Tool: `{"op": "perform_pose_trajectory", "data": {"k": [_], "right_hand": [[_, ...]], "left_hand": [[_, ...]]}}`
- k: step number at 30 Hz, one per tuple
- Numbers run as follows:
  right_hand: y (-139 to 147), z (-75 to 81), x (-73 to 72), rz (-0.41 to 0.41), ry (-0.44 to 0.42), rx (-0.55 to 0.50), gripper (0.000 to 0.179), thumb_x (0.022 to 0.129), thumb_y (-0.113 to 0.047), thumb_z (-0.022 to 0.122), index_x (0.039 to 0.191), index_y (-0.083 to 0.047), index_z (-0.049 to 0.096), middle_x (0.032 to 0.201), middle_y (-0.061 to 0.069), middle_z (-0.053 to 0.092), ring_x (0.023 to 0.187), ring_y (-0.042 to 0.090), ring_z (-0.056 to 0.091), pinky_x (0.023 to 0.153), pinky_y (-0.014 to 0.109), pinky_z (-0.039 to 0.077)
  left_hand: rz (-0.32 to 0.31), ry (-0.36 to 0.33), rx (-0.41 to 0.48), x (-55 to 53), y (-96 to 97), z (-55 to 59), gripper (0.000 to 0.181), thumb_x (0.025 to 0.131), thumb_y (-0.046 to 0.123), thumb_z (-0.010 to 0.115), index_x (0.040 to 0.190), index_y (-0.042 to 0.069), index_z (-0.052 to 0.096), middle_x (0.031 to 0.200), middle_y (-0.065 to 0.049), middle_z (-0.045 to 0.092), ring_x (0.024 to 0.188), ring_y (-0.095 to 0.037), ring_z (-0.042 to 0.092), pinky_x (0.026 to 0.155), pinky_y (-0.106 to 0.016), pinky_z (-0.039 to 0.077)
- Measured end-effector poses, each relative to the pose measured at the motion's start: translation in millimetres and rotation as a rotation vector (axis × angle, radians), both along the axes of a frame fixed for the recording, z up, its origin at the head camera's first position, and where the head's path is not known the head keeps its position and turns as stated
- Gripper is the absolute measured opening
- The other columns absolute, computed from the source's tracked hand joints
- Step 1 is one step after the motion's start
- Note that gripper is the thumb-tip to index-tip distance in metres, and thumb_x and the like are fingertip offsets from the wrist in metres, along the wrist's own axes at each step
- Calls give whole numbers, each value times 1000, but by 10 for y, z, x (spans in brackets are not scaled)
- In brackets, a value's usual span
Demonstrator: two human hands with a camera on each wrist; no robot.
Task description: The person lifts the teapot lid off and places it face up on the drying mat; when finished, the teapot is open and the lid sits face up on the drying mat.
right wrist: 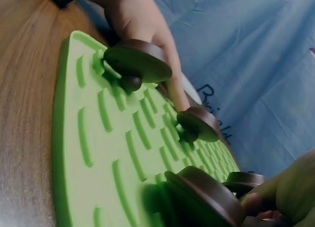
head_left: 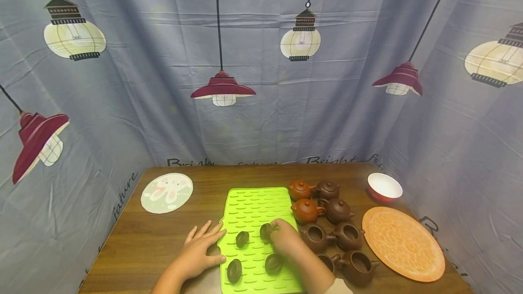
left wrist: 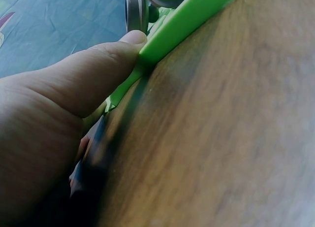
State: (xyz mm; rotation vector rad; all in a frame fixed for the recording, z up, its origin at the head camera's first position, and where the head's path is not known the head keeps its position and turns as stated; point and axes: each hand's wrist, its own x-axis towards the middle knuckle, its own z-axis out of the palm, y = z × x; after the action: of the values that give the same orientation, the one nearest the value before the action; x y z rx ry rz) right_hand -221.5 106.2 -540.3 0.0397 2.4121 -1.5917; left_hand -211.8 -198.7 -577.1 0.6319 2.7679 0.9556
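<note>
Several dark brown teapot lids lie tilted, knob side down, on a lime-green ridged mat (head_left: 255, 208). My right hand (head_left: 284, 238) pinches one lid (head_left: 266, 232) by its rim near the mat's middle; in the right wrist view that lid (right wrist: 244, 179) is partly behind a nearer lid (right wrist: 204, 195). Below the hand sits another lid (head_left: 273, 264). To the left are an upper lid (head_left: 242, 239) and a lower lid (head_left: 234, 271). My left hand (head_left: 198, 251) lies with fingers spread along the mat's left edge, its thumb touching the edge in the left wrist view.
Right of the mat stand orange-brown teapots (head_left: 305, 211) and dark lidded teapots (head_left: 338, 210), with several lidless dark teapots (head_left: 358, 267) nearer. Beyond them are an orange oval placemat (head_left: 402, 244) and a red-and-white bowl (head_left: 385, 187). A rabbit-patterned round mat (head_left: 167, 193) lies at the back left.
</note>
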Motion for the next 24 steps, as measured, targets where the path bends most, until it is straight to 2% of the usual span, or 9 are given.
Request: {"op": "perform_pose_trajectory", "data": {"k": [9, 16, 22, 24], "right_hand": [[-24, -10, -19, 6, 28, 88, 22, 93, 3, 52, 109, -2, 65, 79, 8, 60, 53, 12, 49, 48, 23, 42], [-14, 18, -19, 28, 31, 135, 24, 87, 8, 54, 106, 1, 66, 80, 7, 64, 59, 17, 51, 50, 26, 44], [25, 23, -26, 50, 22, 192, 22, 87, 7, 56, 105, 1, 67, 82, 4, 67, 68, 19, 55, 56, 28, 46], [41, 41, -26, 61, 19, 202, 24, 88, 6, 56, 109, 2, 67, 83, 4, 68, 67, 20, 55, 57, 28, 46]], "left_hand": [[0, 0, 7, -3, -6, -15, 81, 88, 58, 76, 154, 18, 53, 171, -1, 34, 161, -42, 18, 123, -71, -7], [-2, 9, 13, 6, 1, -14, 81, 87, 57, 77, 154, 17, 54, 170, -2, 35, 160, -44, 18, 123, -71, -6], [0, 7, 12, 11, 0, -8, 81, 87, 57, 77, 154, 17, 54, 170, -3, 35, 160, -44, 18, 123, -72, -7], [-1, 12, 14, 14, 0, -3, 82, 87, 58, 77, 153, 16, 54, 170, -4, 35, 160, -45, 18, 123, -72, -7]]}}
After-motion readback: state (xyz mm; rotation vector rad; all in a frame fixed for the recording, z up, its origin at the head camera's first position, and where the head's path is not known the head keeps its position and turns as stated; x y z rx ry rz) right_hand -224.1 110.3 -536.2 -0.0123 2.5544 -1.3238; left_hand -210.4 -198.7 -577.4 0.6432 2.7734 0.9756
